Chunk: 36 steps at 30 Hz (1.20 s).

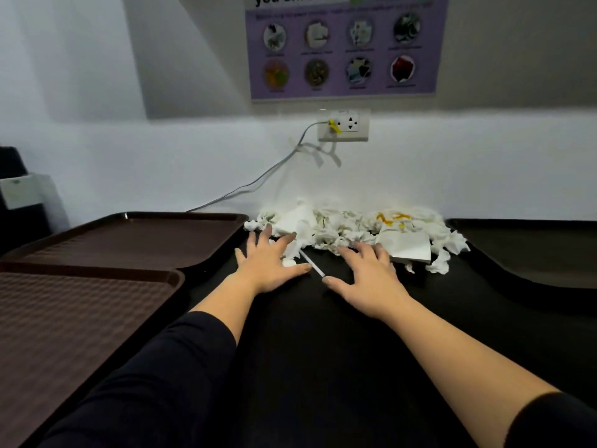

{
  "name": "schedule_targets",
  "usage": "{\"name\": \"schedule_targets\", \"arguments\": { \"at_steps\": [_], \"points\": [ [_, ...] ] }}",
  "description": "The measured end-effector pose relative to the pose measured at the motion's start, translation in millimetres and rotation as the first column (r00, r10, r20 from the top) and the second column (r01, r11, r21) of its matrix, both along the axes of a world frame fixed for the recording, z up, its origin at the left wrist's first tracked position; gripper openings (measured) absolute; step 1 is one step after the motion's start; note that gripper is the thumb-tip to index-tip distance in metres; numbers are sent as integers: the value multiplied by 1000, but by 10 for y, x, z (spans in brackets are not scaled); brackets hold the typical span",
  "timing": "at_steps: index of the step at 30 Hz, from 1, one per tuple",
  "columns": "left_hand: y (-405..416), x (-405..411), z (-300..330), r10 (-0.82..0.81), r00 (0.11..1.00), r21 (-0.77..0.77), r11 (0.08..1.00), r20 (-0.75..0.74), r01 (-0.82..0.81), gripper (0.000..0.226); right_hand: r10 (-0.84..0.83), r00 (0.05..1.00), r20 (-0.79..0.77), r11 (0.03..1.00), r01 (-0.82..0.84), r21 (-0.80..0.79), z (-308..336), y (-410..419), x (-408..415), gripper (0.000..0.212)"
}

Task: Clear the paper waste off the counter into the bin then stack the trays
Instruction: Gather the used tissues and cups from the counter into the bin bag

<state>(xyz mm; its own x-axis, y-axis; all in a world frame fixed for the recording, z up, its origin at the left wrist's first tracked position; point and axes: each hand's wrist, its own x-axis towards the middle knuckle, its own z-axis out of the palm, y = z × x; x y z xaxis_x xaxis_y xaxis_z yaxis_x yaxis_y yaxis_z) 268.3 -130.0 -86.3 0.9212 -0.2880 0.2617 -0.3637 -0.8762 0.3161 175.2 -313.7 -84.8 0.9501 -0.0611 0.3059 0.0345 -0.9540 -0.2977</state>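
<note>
You were on the clearing step: left hand [269, 265] and right hand [365, 279] flat, each grip released, touching the heap of crumpled white paper napkins [349, 227] against the wall on the black table [323, 350]; scooping came next, two brown plastic trays [129, 240] unstacked.

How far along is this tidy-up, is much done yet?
Nothing looks done. The heap of crumpled white paper napkins lies on the black counter by the wall. In hand: the left hand and right hand reach, spread, at its near edge. Left: binning it, then stacking the two brown plastic trays, which overlap. No bin shows.
</note>
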Motion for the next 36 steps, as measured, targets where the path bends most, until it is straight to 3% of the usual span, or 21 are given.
{"name": "schedule_targets", "arguments": {
  "at_steps": [6, 10, 13, 18, 21, 29, 36],
  "points": [
    [10, 276, -47, -56, 998, 15, 998, -12, 56, 44, 112, 990, -81, 994, -111, 17, 33, 176, 375, 58],
    [57, 348, -70, -75, 997, -22, 997, 34, 76, 29, 98, 994, -45, 995, -97, 20, 56, 244, 444, 37],
    [89, 332, -73, -66, 997, -80, 994, 38, 68, 25, 65, 998, 7, 997, -65, 38, 41, 233, 438, 22],
    [119, 151, -24, -18, 1000, -128, 992, 26, 21, 28, -83, 997, 6, 996, 83, -24, 36, 234, 343, 20],
    [180, 44, -13, 2, 995, -163, 987, 99, 14, 28, -160, 987, -10, 987, 160, -12, 45, 248, 212, 22],
    [338, -424, 198, 82, 948, -556, 824, 308, 110, 24, -289, 954, 77, 944, 271, 189, 86, 285, -179, 20],
    [605, -1110, 383, 96, 941, -632, 762, 325, 141, 20, -221, 955, 199, 908, 126, 401, 129, 486, -695, 17]
  ]
}}
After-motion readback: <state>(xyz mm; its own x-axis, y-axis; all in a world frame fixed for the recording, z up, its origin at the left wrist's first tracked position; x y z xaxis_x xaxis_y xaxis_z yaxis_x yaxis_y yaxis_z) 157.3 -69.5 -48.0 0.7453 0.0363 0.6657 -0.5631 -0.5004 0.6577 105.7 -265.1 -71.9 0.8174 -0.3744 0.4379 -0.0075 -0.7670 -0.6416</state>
